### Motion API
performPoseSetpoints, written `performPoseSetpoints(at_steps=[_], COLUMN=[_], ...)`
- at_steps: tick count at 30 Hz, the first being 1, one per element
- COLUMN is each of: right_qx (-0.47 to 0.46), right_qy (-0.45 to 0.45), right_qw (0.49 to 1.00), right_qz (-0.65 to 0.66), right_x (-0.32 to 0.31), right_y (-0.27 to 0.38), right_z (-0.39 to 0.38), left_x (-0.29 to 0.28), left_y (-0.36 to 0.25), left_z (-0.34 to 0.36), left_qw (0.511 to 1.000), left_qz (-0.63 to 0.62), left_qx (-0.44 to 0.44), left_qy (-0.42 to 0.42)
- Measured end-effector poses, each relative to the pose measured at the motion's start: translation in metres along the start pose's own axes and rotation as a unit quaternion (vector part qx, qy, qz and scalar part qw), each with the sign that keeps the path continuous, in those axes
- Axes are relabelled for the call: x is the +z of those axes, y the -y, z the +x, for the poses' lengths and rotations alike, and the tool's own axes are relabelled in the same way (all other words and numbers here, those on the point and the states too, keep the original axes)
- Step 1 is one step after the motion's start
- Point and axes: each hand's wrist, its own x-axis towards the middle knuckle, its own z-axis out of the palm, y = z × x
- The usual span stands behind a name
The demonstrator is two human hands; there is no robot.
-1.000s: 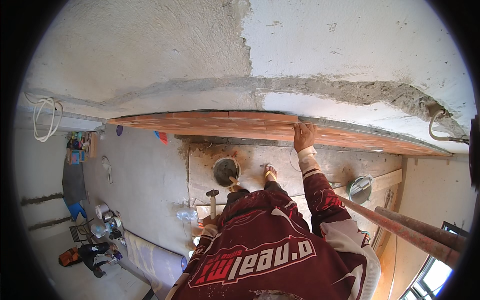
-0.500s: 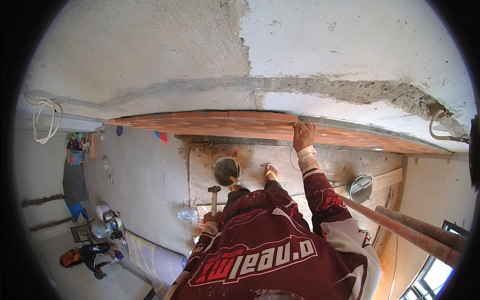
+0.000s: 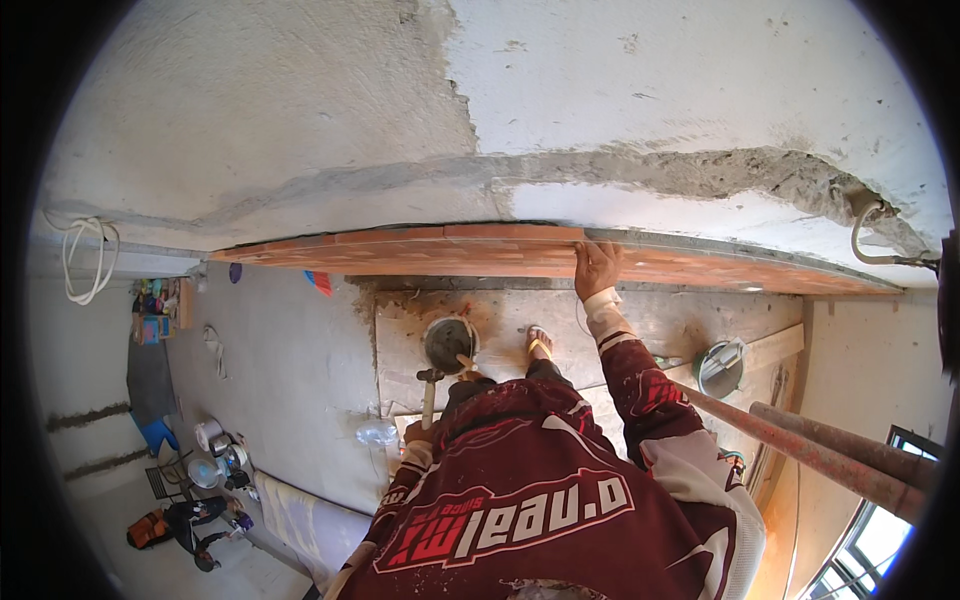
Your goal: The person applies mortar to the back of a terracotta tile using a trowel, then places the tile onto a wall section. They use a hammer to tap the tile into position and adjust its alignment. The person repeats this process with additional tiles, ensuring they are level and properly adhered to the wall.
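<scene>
My left hand, low beside my body, is closed round the handle of a hammer whose head points up. Ahead of me, my right hand reaches to a low wall of orange bricks. Its fingers lie apart on the upper edge, at the right end of the top row of bricks. To the right of that hand the wall's top sits one row lower, with grey mortar along it. What the fingertips press on is partly hidden.
A bucket of grey mortar stands by my feet, another bucket with tools at right. Rusty poles slant in at lower right. Behind the bricks rises a plastered wall. Another person is at far lower left.
The view has shifted slightly, so the bricks and wall sit a little further left. My right hand stays at the end of the top row; the left still holds the hammer.
</scene>
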Motion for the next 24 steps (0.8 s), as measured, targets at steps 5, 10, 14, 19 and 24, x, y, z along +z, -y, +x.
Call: performPoseSetpoints(at_steps=[5, 10, 14, 19, 24], right_qx=[0.013, 0.008, 0.012, 0.007, 0.018], right_qy=[-0.002, -0.003, -0.002, -0.006, 0.058], right_qw=[1.000, 1.000, 1.000, 1.000, 0.998], right_qz=[-0.022, -0.012, -0.006, 0.003, -0.032], right_x=[0.001, -0.001, 0.001, -0.002, -0.008], right_y=[0.001, 0.002, 0.003, 0.005, 0.006], right_z=[-0.003, -0.002, -0.002, -0.001, -0.002], left_x=[-0.004, -0.010, -0.010, -0.014, -0.014], left_y=[-0.004, -0.014, -0.024, -0.043, -0.050], left_z=[0.007, 0.017, 0.024, 0.019, 0.024], left_qw=[0.999, 0.999, 0.996, 0.993, 0.994], left_qz=[0.029, 0.011, 0.035, 0.060, 0.043], left_qx=[0.028, 0.049, 0.073, 0.092, 0.081], left_qy=[-0.006, 0.009, 0.027, 0.031, 0.054])
